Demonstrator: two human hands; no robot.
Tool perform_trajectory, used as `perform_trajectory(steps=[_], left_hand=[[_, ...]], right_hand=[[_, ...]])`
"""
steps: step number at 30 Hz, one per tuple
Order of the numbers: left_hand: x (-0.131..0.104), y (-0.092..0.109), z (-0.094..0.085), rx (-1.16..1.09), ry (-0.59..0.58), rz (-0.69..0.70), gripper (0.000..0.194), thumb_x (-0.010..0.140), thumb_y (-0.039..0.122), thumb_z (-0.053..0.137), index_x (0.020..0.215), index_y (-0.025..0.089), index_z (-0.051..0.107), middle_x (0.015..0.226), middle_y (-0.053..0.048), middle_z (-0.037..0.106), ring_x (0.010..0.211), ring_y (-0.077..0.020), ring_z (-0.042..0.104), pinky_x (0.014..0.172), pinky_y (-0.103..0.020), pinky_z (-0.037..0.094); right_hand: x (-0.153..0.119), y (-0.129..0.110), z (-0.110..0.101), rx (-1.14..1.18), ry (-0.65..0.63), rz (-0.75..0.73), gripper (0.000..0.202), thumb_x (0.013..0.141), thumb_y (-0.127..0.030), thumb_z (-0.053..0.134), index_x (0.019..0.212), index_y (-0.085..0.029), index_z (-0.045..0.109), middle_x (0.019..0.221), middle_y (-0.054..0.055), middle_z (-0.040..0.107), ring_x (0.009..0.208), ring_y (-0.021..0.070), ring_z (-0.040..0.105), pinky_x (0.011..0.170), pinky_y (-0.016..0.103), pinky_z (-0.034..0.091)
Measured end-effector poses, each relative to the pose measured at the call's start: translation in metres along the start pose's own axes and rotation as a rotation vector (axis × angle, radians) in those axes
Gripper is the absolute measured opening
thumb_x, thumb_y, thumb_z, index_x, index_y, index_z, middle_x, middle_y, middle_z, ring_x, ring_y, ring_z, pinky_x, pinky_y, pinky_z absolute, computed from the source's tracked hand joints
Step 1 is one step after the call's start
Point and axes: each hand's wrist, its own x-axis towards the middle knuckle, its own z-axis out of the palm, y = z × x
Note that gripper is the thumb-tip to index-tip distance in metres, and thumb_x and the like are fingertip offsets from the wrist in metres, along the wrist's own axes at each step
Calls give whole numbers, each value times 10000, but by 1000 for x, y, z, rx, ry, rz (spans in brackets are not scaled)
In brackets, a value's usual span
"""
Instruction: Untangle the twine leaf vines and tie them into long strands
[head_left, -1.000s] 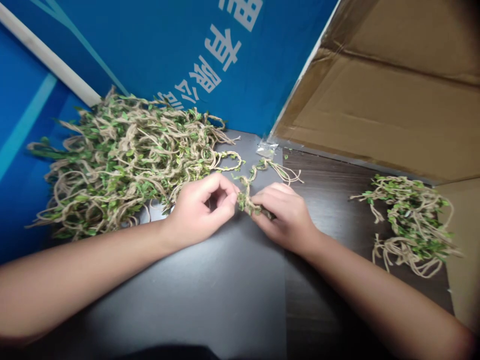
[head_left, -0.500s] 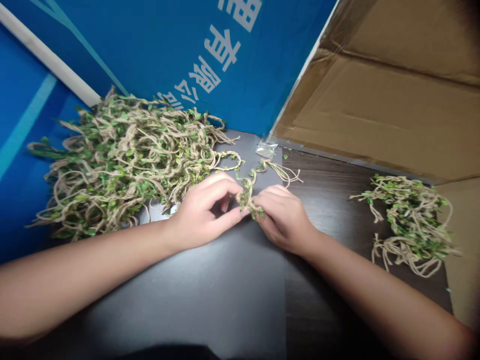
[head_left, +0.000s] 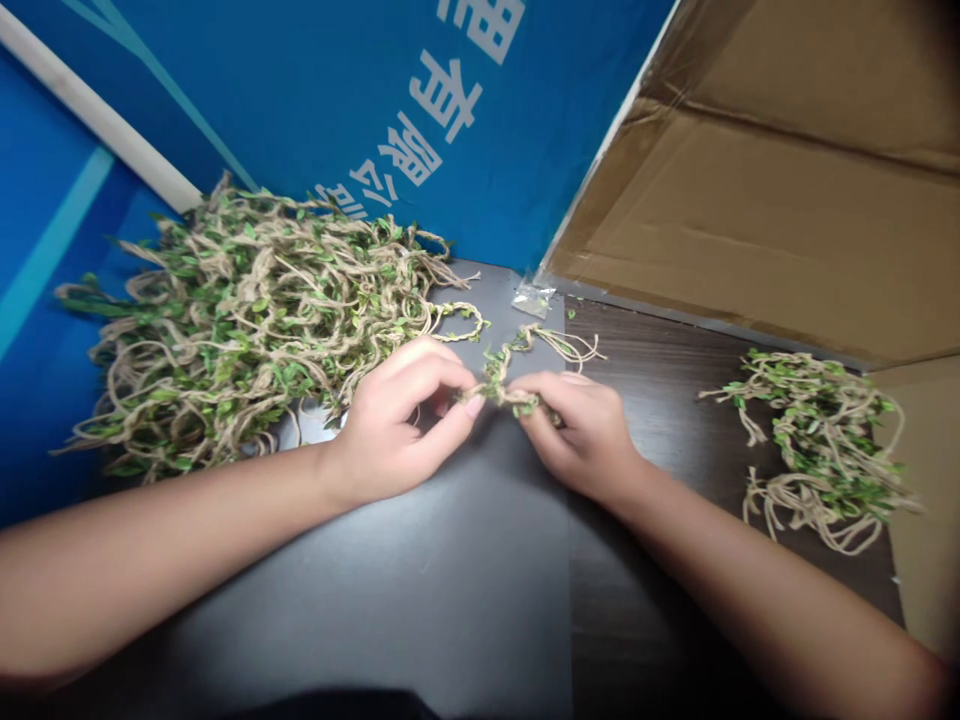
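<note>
Between my hands is a braided twine cord with green leaves (head_left: 496, 372), its loose string ends trailing to the upper right on the table. My left hand (head_left: 409, 420) pinches one part of the cord between thumb and finger. My right hand (head_left: 577, 425) is closed on another part just to the right, and a bit of the braid shows under its fingers. Left of my hands rises a big tangled heap of the same leafy twine cords (head_left: 255, 310). One looped end of the heap reaches close to the held cord.
A smaller pile of leafy cords (head_left: 825, 440) lies on the dark wood tabletop (head_left: 637, 580) at right. Grey sheet (head_left: 420, 600) covers the middle. Behind stand a blue printed panel (head_left: 315, 90) and a cardboard box (head_left: 765, 230). A small clear plastic packet (head_left: 533, 298) lies near the corner.
My hands have drawn slightly apart, the right one moving a little right. The cord between them has turned from upright to more level, and its loose ends have shifted slightly.
</note>
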Motion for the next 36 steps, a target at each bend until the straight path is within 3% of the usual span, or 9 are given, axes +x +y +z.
perform_trajectory(steps=[4,10,13,16,19,22,26,31,36], left_hand=[[1,1,-2,20,35,-35,85,884,92,694,916,150,641,906,-43,650,861,-146,609,778,-290,494],[2,2,-2,-56,-83,9,142,874,98,682,798,157,577,908,-33,730,838,-155,632,896,-379,459],[-1,1,-1,-49,-116,-24,131,878,123,692,795,165,600,802,-24,686,834,-172,611,849,-363,464],[-3,-2,1,-6,-125,-52,87,898,152,698,835,167,641,688,-2,592,761,-165,579,780,-337,446],[-4,-4,3,-31,-143,-24,73,914,156,695,870,167,639,595,44,489,650,-136,513,744,-315,438],[-5,-4,3,-59,-166,8,76,929,153,686,887,162,623,598,63,461,598,-104,478,705,-272,435],[-6,-1,1,-41,-161,-20,55,965,165,666,920,155,635,657,63,531,559,-60,463,592,-207,387],[-1,1,-2,49,-36,-133,77,980,215,679,917,172,679,729,38,636,631,-83,525,649,-243,401],[0,1,-3,245,41,-186,165,975,294,687,840,200,696,682,13,612,756,-171,506,780,-361,342]], right_hand=[[3,9,-6,-127,118,105,182,1012,-278,558,920,-206,697,742,-14,721,631,125,639,637,255,423],[9,37,-22,-459,67,118,271,1013,-414,591,896,-227,749,627,-11,674,567,155,617,562,290,349],[13,35,-33,-568,-132,68,301,986,-448,639,1103,-192,746,859,66,761,763,237,683,663,337,429],[14,13,-45,-563,-372,-23,560,907,-359,718,1413,-149,602,1144,150,742,1008,351,662,842,470,487],[12,-15,-51,-330,-412,-76,670,901,-253,676,1527,-123,477,1346,169,668,1202,364,612,1052,563,454],[11,-31,-41,77,-339,38,677,970,-230,609,1599,-187,362,1416,118,638,1306,266,598,1146,469,458],[10,-27,-11,581,-264,141,646,1019,-266,593,1605,-251,322,1349,88,670,1182,180,680,1020,348,562],[5,-8,5,330,-108,56,240,1005,-209,601,1240,-220,646,1056,39,758,889,146,708,795,268,550],[3,-7,3,154,29,24,81,993,-204,629,1062,-201,672,829,-3,735,673,109,634,634,234,466]])
